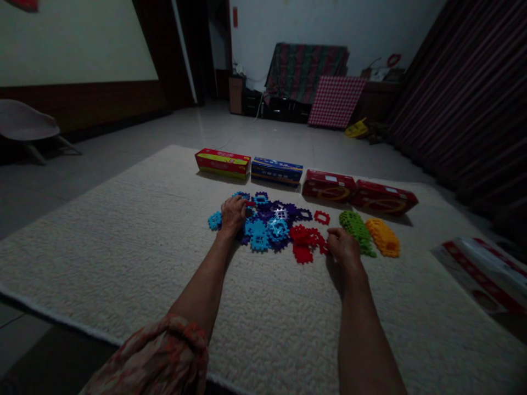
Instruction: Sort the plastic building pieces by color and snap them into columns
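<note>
Red pieces (303, 237) seen between hands, right hand (346, 248) nearer, bent fingertips set at their right edge (pinch cannot be told). Blue pile (258, 227) covered at left end by left hand (233, 213); fingers curled beside red bit (250, 203), grasp hidden.

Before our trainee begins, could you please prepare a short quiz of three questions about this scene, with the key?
1. True or false: in the picture, the orange-yellow pieces lie to the right of the green pieces.
2. Which hand is nearer the light-blue pieces, left or right?
3. Complete: the box between the red-and-yellow box and the dark red boxes is ___.

Key: 1. True. 2. The left hand. 3. Blue.
</note>
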`<state>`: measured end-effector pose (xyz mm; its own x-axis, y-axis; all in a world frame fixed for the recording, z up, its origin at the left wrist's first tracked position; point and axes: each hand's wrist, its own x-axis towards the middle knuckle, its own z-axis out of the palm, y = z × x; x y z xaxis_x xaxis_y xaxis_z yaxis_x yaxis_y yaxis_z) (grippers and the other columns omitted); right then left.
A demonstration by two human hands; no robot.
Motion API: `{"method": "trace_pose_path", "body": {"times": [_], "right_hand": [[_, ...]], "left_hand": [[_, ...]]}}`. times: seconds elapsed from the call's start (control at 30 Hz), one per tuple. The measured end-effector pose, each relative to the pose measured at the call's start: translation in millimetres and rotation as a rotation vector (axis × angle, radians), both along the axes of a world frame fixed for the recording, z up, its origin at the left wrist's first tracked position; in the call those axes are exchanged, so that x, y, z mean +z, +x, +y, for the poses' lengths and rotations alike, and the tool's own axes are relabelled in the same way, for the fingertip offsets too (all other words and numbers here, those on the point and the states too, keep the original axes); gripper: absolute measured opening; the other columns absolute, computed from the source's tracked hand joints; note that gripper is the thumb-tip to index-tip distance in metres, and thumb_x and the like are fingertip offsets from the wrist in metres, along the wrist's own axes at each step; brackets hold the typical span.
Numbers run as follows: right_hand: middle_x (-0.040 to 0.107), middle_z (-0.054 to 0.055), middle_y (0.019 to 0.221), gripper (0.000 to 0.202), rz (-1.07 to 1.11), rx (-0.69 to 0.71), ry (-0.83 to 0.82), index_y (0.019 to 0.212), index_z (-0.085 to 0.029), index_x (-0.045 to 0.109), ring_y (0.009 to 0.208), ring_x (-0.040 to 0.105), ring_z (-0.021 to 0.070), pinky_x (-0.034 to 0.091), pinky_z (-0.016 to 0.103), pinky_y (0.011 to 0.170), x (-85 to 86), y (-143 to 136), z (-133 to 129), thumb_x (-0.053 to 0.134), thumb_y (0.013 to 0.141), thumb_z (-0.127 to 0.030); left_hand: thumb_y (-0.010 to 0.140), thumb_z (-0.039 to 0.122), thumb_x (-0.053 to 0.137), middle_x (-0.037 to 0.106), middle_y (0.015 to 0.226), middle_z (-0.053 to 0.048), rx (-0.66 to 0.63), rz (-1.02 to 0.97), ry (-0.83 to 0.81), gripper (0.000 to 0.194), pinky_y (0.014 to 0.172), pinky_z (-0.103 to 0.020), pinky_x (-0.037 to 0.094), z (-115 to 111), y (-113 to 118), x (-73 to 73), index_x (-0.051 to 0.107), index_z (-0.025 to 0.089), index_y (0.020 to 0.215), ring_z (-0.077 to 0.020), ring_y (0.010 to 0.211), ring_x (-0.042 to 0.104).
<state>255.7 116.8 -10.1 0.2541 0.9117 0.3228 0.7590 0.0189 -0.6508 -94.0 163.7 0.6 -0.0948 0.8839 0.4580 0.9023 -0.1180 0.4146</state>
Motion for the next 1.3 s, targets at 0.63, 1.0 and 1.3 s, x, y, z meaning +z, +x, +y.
{"method": "trace_pose_path", "body": {"times": [0.63, 1.0, 1.3], "right_hand": [[0.075, 0.010, 0.100, 0.033, 0.219, 0.324, 0.187, 0.110, -0.019, 0.069, 0.087, 0.068, 0.0238, 0.054, 0.038, 0.083, 21.1, -134, -17, 0.053, 0.088, -0.037], [0.075, 0.011, 0.100, 0.044, 0.167, -0.008, 0.156, 0.117, -0.015, 0.068, 0.086, 0.068, 0.0231, 0.053, 0.036, 0.084, 19.3, -56, -56, 0.048, 0.084, -0.036], [0.065, 0.017, 0.121, 0.039, -0.117, -0.075, 0.393, 0.119, -0.016, 0.064, 0.118, 0.057, 0.0276, 0.042, 0.049, 0.107, -4.6, -46, -59, 0.045, 0.085, -0.022]], "left_hand": [[0.086, 0.041, 0.056, 0.075, 0.083, -0.004, -0.721, -0.618, -0.320, 0.036, 0.062, -0.025, 0.054, -17, 34, 29.2, 0.075, 0.016, 0.103, -0.0150, 0.068, 0.066], [0.085, 0.015, 0.053, 0.077, 0.109, -0.006, -0.186, -0.152, -0.106, 0.035, 0.098, -0.035, 0.053, -26, -8, 21.8, 0.078, 0.021, 0.108, -0.0230, 0.104, 0.070], [0.084, 0.004, 0.051, 0.073, 0.117, -0.014, -0.202, 0.024, -0.116, 0.040, 0.104, -0.042, 0.049, -29, 5, -2.5, 0.076, 0.017, 0.112, -0.0251, 0.113, 0.065]]}}
